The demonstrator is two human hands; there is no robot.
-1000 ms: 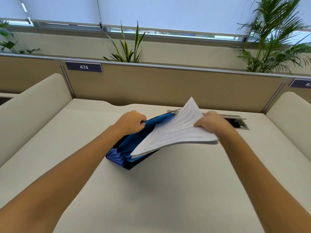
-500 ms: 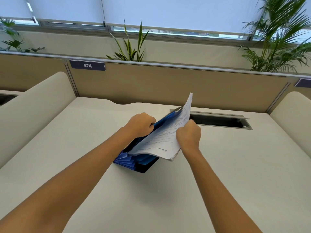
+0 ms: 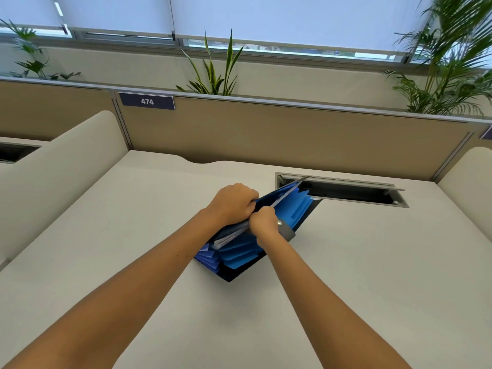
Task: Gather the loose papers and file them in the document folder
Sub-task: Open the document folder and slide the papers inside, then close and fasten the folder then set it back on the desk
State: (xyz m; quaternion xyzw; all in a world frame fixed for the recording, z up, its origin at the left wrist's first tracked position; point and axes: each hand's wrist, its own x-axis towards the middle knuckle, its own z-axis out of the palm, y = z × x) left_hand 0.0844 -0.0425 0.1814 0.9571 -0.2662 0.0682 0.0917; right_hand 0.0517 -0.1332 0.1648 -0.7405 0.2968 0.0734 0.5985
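Note:
A blue expanding document folder (image 3: 246, 255) lies open on the beige desk (image 3: 133, 249), its accordion pockets fanned toward me. A stack of white papers (image 3: 229, 238) stands on edge inside a pocket near the folder's left side; only its thin edge shows. My left hand (image 3: 231, 203) grips the folder's dark front flap at the top. My right hand (image 3: 263, 222) pinches the upper edge of the papers, right beside my left hand. A grey strap with a metal snap (image 3: 286, 231) hangs next to my right wrist.
A rectangular cable slot (image 3: 351, 191) is cut into the desk behind the folder. Tan partition panels (image 3: 266, 134) close the back, with a label reading 474 (image 3: 147, 101). Rounded beige dividers (image 3: 53, 169) rise on the left and right. Plants stand behind the partition.
The papers went from lying flat above the folder to standing on edge and sinking into a pocket. My right hand swung left and down with them, ending against my left hand.

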